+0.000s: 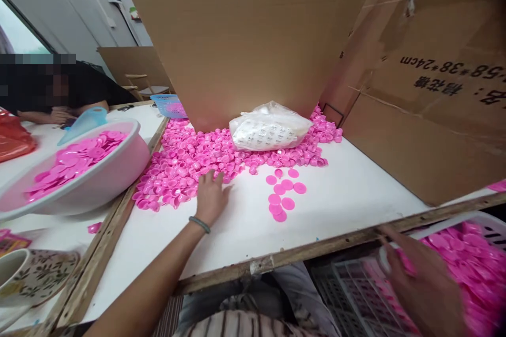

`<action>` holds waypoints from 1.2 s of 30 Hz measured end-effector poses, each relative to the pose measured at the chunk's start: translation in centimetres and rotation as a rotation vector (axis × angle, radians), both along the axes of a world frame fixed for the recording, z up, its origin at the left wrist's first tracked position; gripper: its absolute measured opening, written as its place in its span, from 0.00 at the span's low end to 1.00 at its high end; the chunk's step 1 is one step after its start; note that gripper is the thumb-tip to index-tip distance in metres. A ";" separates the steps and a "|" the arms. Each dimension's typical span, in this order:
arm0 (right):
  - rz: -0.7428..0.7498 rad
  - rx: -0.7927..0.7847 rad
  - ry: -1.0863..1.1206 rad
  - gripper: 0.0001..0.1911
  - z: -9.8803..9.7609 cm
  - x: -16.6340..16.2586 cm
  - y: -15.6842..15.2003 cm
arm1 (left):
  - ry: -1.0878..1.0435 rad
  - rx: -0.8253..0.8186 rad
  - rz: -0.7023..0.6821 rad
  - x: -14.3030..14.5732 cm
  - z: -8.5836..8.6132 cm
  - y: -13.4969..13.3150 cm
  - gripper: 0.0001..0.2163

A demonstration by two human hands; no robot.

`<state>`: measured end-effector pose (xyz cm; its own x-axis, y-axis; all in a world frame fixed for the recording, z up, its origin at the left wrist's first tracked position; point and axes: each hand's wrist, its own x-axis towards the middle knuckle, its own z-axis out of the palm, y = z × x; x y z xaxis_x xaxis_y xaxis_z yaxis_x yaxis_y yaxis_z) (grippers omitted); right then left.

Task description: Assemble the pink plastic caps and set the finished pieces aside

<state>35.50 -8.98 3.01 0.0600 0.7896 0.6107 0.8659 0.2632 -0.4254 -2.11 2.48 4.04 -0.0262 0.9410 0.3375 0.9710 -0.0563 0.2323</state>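
Pink cup-shaped pieces (185, 154), glossy, loosely heaped, left hand (211, 197) with fingers apart, right hand (427, 276) unclear.

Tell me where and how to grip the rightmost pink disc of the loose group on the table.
The disc is probably best pinched by its right rim, coming low from the right with the right hand: it lies flat, so only its thin edge offers a hold, and neighbouring discs sit close on its left, none close on its right.
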 end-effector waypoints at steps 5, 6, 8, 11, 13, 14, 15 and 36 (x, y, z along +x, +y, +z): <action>0.326 -0.102 -0.104 0.15 0.3 -8.9 8.6 | 0.081 -0.102 -0.118 -2.8 -1.4 1.0 0.14; 0.339 -0.144 -0.149 0.15 0.5 -10.5 10.4 | 0.054 -0.111 -0.154 -2.6 -1.5 0.7 0.14; 0.335 -0.289 -0.298 0.16 0.7 -13.0 13.3 | -0.012 -0.130 -0.200 -2.1 -1.8 0.0 0.12; 0.344 -0.385 -0.471 0.16 0.1 -15.9 15.5 | -0.083 -0.155 -0.217 -1.6 -2.2 -1.0 0.07; 0.413 -0.352 -0.496 0.15 -0.7 -17.6 15.5 | -0.105 -0.157 -0.215 -1.8 -2.4 -1.2 0.06; 0.456 -0.337 -0.497 0.15 -1.1 -18.4 15.2 | -0.114 -0.154 -0.214 -2.0 -2.5 -1.2 0.06; 0.500 -0.330 -0.496 0.14 -1.5 -19.1 14.6 | -0.123 -0.149 -0.211 -2.3 -2.5 -1.2 0.06; 0.754 -0.352 -0.325 0.07 -1.2 -24.3 16.3 | -0.322 -0.197 -0.579 -1.7 -3.1 -3.4 0.20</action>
